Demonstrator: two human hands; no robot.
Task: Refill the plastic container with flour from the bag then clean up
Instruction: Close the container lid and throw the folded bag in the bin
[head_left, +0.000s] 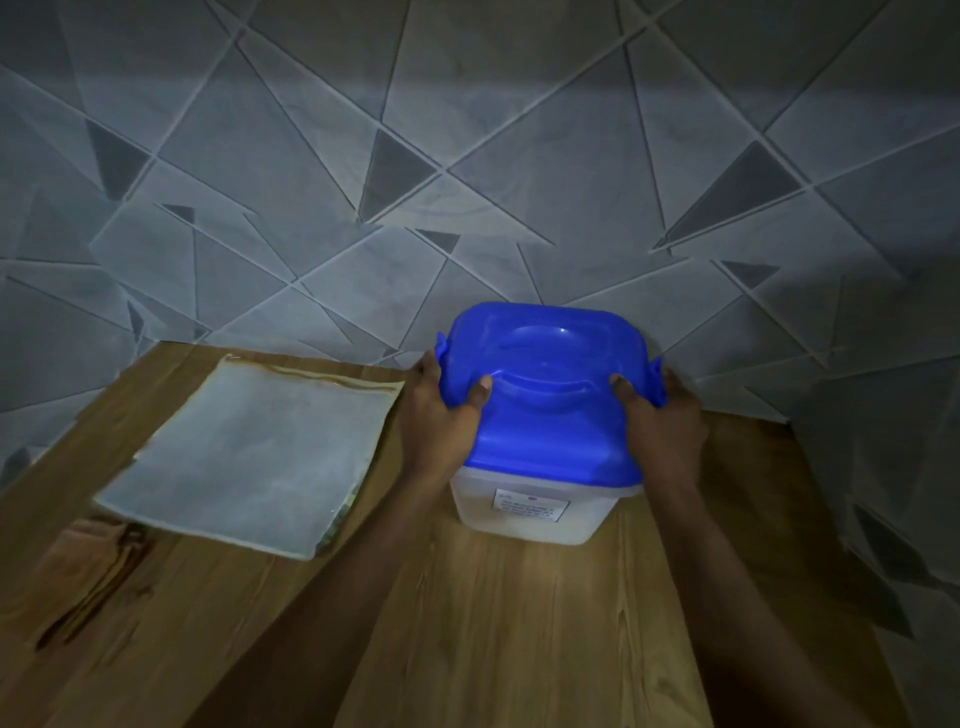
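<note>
A translucent plastic container (524, 512) with a white label stands on the wooden table, closed by a blue lid (545, 395). My left hand (441, 415) grips the lid's left edge, thumb on top. My right hand (662, 410) grips the right edge the same way, beside a blue side clip. To the left a flat, pale bag (249, 452) lies on the table, apart from the container. Whether anything is inside the container cannot be made out through its cloudy wall.
The wooden table (467, 623) meets a grey wall of geometric tiles (467, 156) just behind the container. The wall turns a corner at the right, close to my right arm. The scene is dim.
</note>
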